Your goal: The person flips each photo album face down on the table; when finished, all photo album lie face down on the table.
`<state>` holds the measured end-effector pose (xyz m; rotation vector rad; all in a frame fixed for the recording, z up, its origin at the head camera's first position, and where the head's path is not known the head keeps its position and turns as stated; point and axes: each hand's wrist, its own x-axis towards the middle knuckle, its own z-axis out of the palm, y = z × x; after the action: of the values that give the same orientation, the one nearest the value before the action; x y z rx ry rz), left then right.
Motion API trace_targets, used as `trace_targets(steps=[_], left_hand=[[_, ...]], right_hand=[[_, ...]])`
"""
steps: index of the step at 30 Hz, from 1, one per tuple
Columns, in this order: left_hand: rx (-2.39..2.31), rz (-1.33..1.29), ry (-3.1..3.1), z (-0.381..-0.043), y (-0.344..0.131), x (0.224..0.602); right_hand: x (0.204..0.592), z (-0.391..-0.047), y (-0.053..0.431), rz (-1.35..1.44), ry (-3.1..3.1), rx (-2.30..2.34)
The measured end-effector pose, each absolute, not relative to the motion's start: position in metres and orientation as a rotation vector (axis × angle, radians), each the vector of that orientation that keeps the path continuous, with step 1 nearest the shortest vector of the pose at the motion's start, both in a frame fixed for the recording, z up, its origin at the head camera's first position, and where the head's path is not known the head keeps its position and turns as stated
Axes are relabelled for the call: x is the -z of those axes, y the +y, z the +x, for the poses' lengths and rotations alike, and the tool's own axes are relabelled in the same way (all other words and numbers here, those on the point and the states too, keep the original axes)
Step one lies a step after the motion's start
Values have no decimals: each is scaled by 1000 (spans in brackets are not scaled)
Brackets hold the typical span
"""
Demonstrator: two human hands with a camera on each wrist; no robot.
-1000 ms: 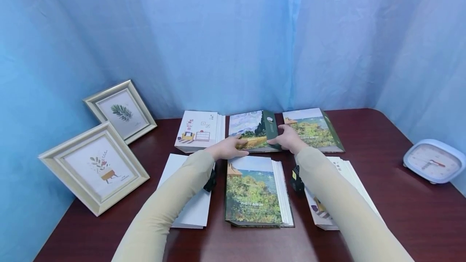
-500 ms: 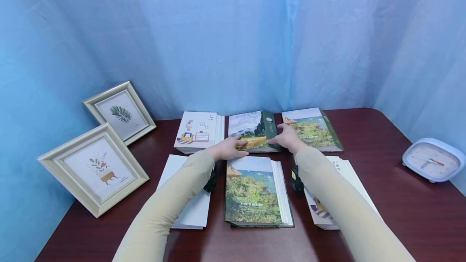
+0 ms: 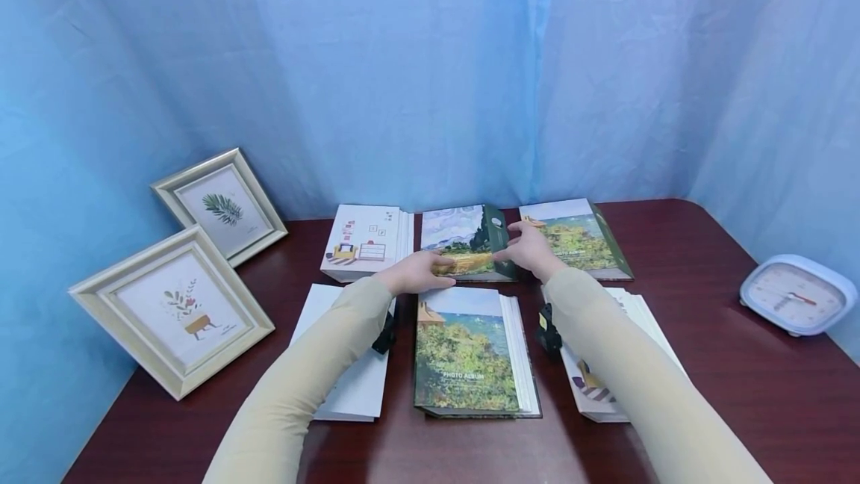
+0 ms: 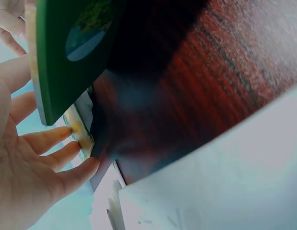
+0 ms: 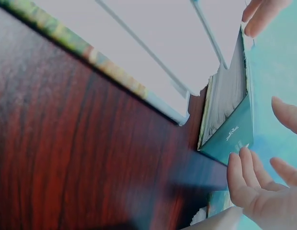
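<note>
In the head view, a photo album (image 3: 457, 228) with a painted landscape cover and dark green spine lies in the middle of the back row. My left hand (image 3: 415, 272) touches its lower left part, fingers extended. At the green spine on its right side, my right hand (image 3: 534, 251) rests with loosely bent fingers. The left wrist view has the left hand's spread fingers (image 4: 57, 155) against an album edge. The right wrist view has the right fingertips (image 5: 244, 165) at the green spine (image 5: 230, 139). Another photo album (image 3: 466, 357) with a garden-and-sea cover lies in front.
A white illustrated album (image 3: 366, 241) lies back left and a garden-cover album (image 3: 578, 237) back right. In front are a white album (image 3: 363, 387) and an illustrated one (image 3: 598, 394), both partly under the arms. Two picture frames (image 3: 178, 312) stand left; a clock (image 3: 796, 296) stands right.
The right hand's fingertips have shifted very slightly up and to the left at the spine. The left hand and the albums look the same.
</note>
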<state>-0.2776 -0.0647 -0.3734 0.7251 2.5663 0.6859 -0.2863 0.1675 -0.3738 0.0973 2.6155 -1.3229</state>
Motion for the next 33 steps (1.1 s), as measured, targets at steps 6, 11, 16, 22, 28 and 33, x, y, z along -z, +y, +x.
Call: trace_targets(steps=[6, 11, 16, 22, 28, 33], left_hand=[[-730, 730, 2590, -275, -68, 368], [-740, 754, 2638, -275, -71, 364], [-769, 796, 2663, -274, -77, 361], [-805, 780, 2678, -273, -89, 358], [-868, 689, 2694, -273, -108, 356], [-868, 643, 2759, -276, -124, 352]], right_hand=[[368, -284, 160, 62, 2596, 1343], [363, -282, 152, 21, 2574, 1370], [360, -280, 146, 9, 2528, 1416], [357, -279, 140, -16, 2459, 1476], [352, -281, 131, -17, 2382, 1554], [347, -280, 122, -17, 2357, 1567]])
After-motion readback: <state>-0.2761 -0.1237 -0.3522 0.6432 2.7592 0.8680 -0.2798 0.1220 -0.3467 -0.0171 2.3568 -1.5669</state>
